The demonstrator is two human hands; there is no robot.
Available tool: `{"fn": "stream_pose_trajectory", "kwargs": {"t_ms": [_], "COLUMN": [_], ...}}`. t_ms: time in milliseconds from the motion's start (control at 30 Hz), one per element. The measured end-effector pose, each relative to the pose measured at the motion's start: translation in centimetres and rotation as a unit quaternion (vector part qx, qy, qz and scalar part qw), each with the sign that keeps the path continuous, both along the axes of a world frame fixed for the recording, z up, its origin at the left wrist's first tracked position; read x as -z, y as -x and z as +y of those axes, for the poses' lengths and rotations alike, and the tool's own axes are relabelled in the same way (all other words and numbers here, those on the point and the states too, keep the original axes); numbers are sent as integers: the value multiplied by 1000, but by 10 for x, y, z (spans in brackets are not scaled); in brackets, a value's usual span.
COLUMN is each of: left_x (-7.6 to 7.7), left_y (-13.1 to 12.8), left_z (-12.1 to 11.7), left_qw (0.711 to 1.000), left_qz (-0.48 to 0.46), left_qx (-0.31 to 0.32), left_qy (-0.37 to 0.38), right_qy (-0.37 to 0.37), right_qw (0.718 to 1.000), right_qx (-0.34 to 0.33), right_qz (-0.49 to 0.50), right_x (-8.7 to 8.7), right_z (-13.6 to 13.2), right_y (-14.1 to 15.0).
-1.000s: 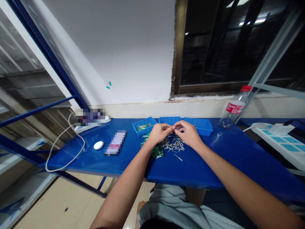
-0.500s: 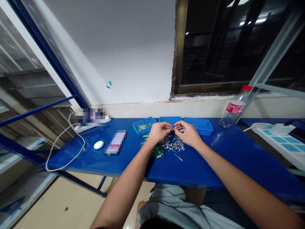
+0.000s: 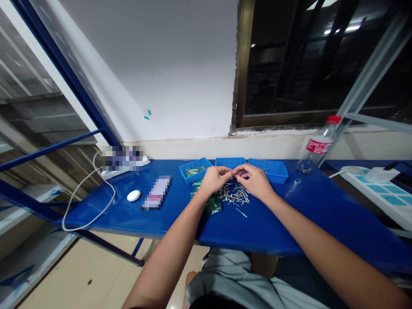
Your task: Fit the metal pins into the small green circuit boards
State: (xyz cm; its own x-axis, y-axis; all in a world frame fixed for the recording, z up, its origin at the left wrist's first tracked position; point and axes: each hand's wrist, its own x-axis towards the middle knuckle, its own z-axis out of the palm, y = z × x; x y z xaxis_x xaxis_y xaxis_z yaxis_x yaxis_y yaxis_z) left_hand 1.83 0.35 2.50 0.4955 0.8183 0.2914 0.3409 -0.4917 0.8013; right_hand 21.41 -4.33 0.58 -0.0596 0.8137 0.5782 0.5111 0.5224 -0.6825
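My left hand (image 3: 215, 179) and my right hand (image 3: 252, 178) meet fingertip to fingertip above the blue table (image 3: 270, 227). Both are closed in a pinch, and whatever lies between the fingertips is too small and covered to make out. Just below them spreads a pile of thin-stemmed metal pieces (image 3: 236, 195) that look like blind rivets. One such piece (image 3: 241, 212) lies apart, nearer the table's front. Green clear plastic bags (image 3: 213, 205) lie partly under my left wrist.
Behind my hands stand a left blue bin (image 3: 185, 176) with small green packets, a middle blue bin (image 3: 229, 161) and a right blue bin (image 3: 279, 171). A bottle (image 3: 318, 146) stands right; a white oval object (image 3: 134, 195) and a blurred phone-shaped object (image 3: 157, 192) lie left.
My fingertips have drawn closer together, and the small shiny bit seen between them before is now covered. The pile and bins look the same.
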Motion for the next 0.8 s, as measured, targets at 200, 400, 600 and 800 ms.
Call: {"fn": "stream_pose_trajectory", "kwargs": {"t_ms": [200, 400, 600, 800], "left_x": [9, 12, 12, 7], "left_y": [-4, -3, -6, -3], "left_z": [5, 8, 8, 3], "left_qw": [999, 998, 993, 999], "left_qz": [-40, -49, -106, -11], "left_qx": [-13, -13, 16, 22], "left_qy": [30, 28, 45, -46], "right_qy": [17, 41, 38, -49], "right_qw": [999, 998, 998, 997], "right_qx": [27, 25, 13, 44], "right_qz": [19, 37, 40, -43], "right_x": [-2, 1, 6, -1], "right_z": [-2, 0, 3, 4], "right_y": [2, 2, 3, -9]}}
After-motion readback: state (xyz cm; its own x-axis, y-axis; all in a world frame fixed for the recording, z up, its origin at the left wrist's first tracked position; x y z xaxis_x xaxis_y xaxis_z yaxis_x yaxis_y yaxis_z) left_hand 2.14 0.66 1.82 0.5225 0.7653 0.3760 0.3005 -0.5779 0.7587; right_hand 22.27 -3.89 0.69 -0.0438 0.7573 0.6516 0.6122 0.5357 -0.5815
